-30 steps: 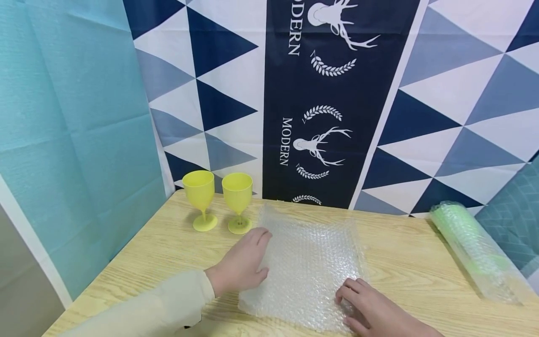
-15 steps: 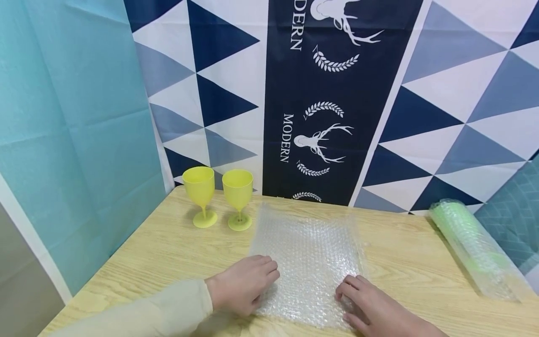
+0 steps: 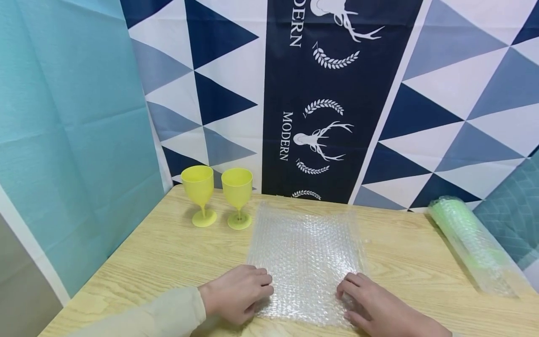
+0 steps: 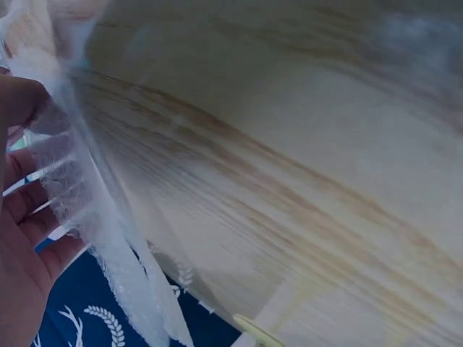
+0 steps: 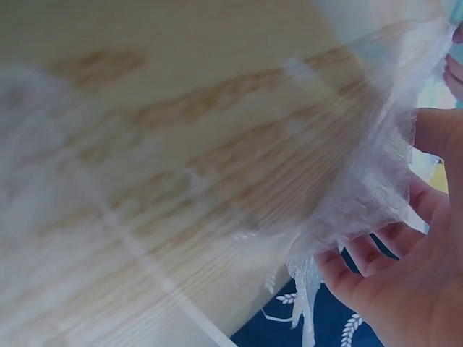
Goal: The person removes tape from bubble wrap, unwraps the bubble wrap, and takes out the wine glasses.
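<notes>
Nearest: left hand (image 3: 241,294) at the near left edge of the bubble wrap sheet (image 3: 307,262), thumb and curled fingers pinching it. A second ago it was farther up that same edge, fingers straighter; now it sits lower, roughly level with the other hand. Right hand (image 3: 376,304) has barely shifted: near right edge of the sheet, thumb on one face and curled fingers on the other, per the right wrist view. Effect, as judged: the sheet now has a hold on both sides of its near end, so it should be steadier and easier to control than with the left hand higher up. Sheet lies mostly flat on the tabletop (image 3: 181,262), far corners loose.

Right of the sheet, well apart: roll (image 3: 469,243) in clear bubble wrap, green showing through, no readable label. Left of the sheet's far end: two yellow goblets upright, left goblet (image 3: 198,187) and right goblet (image 3: 237,187), apart; right one just beside the sheet's far left corner. No writing made out on either.

Beyond the sheet: patterned cloth (image 3: 317,84), dark band reading "MODERN" sideways, with deer heads and leaf sprigs; upper copy of the word cut off by the frame. No brand seen.
</notes>
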Tool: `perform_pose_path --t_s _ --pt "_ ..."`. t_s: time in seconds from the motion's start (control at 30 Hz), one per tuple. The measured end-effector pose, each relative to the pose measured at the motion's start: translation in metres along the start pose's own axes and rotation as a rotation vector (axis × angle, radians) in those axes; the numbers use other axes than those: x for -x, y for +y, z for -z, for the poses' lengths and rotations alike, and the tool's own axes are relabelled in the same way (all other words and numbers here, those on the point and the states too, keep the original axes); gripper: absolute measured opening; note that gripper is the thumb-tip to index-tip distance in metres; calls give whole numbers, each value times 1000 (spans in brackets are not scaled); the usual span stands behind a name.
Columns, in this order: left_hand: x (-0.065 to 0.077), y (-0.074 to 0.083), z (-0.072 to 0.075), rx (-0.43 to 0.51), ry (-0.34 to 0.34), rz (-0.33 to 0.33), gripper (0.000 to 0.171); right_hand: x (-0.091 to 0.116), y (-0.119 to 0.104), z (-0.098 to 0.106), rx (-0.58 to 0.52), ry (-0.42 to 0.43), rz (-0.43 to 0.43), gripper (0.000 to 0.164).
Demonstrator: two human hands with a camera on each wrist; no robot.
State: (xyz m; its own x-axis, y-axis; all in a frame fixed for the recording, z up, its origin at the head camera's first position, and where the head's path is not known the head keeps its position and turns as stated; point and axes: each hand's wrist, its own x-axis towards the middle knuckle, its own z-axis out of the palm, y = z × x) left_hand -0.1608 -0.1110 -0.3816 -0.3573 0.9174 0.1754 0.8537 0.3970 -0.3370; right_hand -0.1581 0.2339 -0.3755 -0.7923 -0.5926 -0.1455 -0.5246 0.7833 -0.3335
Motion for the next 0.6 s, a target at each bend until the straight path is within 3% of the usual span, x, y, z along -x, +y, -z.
perform_pose_path --t_s 0.3,0.47,0.6 --pt "1 -1 -8 125 3 -7 26 1 0 2 -42 -43 -21 29" --pt "0 -1 -10 140 17 -3 26 1 -1 6 -67 -76 -55 34" --pt "-2 -2 -12 143 15 7 27 2 2 7 -20 -28 21 29"
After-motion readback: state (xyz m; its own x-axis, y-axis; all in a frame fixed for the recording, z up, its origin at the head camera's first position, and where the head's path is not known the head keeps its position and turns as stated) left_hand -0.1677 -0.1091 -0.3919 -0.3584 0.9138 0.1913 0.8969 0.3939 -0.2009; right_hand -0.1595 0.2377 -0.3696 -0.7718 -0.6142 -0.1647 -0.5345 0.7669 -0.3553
